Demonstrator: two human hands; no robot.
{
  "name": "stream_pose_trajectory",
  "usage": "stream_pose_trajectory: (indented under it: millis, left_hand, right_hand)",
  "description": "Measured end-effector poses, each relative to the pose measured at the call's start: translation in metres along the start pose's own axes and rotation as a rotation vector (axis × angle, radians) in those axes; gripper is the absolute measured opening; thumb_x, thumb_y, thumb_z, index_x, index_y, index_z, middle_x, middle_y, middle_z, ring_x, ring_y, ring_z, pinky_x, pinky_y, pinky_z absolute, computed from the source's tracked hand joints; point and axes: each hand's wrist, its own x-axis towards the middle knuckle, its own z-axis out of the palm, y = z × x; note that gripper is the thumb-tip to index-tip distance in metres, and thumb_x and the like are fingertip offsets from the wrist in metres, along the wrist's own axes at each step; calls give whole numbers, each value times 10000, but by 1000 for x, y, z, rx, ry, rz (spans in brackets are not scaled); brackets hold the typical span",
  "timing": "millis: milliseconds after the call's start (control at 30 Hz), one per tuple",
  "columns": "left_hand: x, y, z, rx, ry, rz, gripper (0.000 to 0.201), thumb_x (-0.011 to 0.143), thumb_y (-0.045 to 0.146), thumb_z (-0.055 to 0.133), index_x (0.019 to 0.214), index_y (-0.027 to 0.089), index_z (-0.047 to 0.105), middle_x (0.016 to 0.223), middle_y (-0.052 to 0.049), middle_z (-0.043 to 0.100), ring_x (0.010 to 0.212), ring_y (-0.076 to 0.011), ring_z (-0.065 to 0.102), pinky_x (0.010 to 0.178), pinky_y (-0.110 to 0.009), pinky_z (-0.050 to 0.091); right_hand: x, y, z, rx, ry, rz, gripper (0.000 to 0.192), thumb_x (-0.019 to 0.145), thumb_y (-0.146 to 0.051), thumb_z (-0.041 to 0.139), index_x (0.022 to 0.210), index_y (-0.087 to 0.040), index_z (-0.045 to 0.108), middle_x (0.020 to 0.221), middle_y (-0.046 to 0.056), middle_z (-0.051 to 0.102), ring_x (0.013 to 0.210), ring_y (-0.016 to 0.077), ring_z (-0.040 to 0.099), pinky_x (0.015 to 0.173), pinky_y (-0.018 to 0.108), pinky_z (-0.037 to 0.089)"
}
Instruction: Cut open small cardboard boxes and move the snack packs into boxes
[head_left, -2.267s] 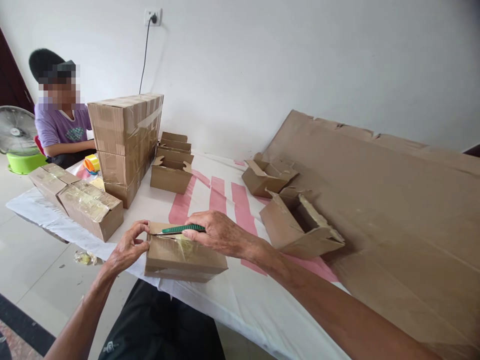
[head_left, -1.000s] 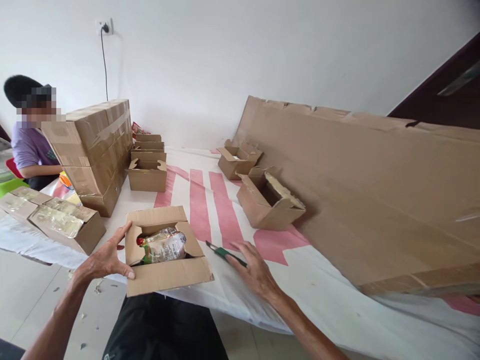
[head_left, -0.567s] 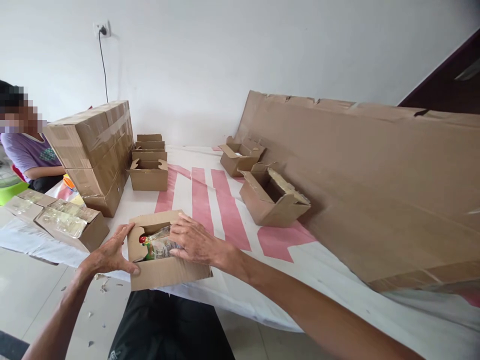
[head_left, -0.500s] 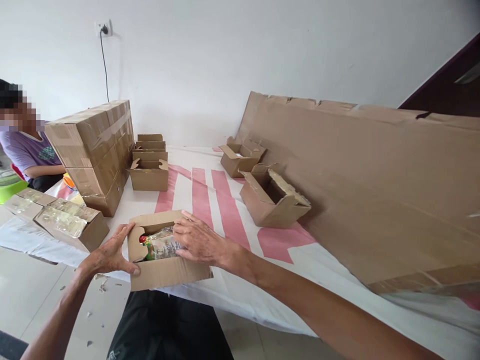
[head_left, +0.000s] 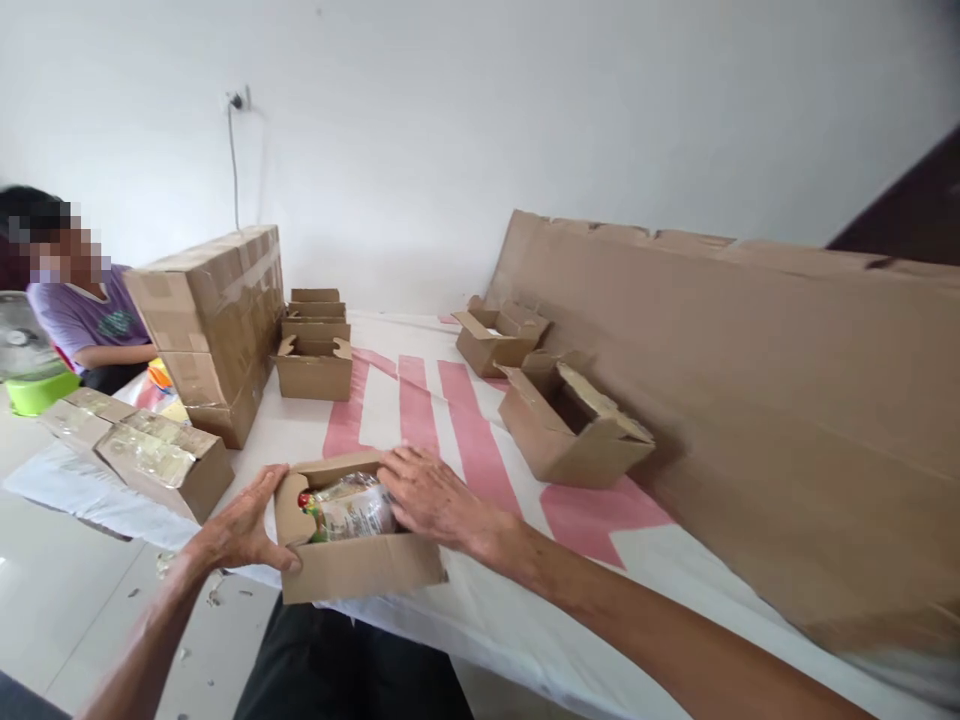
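Observation:
An open cardboard box (head_left: 364,575) stands at the near edge of the cloth-covered table. My left hand (head_left: 244,525) grips its left end, thumb on the near wall and fingers at the far corner. Inside lies a clear plastic food packet (head_left: 349,515) with a red and green print; what it contains is hard to make out. My right hand (head_left: 431,495) reaches over the box's right part, its curled fingers on the packet's right end. The fingertips and that end of the packet are partly hidden.
Taped boxes (head_left: 217,310) are stacked at the left, with low taped cartons (head_left: 161,450) before them. Open boxes stand at the back (head_left: 315,375) and right (head_left: 570,420). A large cardboard sheet (head_left: 727,400) leans along the right. Another person (head_left: 105,315) sits far left.
The view has shifted, so everything sits lower and further right. My right-hand fingers have flattened somewhat over the packet's right end. My left hand keeps its grip on the box.

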Motion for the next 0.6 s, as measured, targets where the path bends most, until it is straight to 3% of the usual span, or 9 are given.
stream_pose_trajectory:
  millis: [200,333,400,600]
  left_hand:
    - [-4,1,11,-162,34,22,1413,487,618,1005,1680,219,362,1626,-171,453,1533,-438,427,1321,-544,323]
    - [-7,-3,19,-233,62,32,1497,429,648,1017,1688,211,337,1677,-184,376,1565,-445,373,1324,-537,317]
    - [-7,-6,22,-238,53,22,1518,404,645,1024,1688,217,337,1672,-181,379,1550,-440,395,1318,-533,330]
    - [-2,1,18,-170,34,27,1511,365,617,1039,1671,233,382,1614,-170,457,1498,-445,470,1288,-529,382]
  right_hand:
    - [24,-11,10,267,-104,24,344,926,-198,623,1269,-194,636,1338,155,686,1303,313,611,1095,456,461]
    - [29,-13,4,375,-155,30,127,912,-169,559,962,-230,659,1155,95,732,1134,277,672,997,413,485]
    - [29,-16,0,400,-141,31,144,917,-160,518,832,-229,612,1051,83,726,1016,251,684,926,381,491]
    - [26,-15,-22,370,-93,32,259,997,-255,421,792,-240,578,942,80,737,923,254,687,855,369,474]
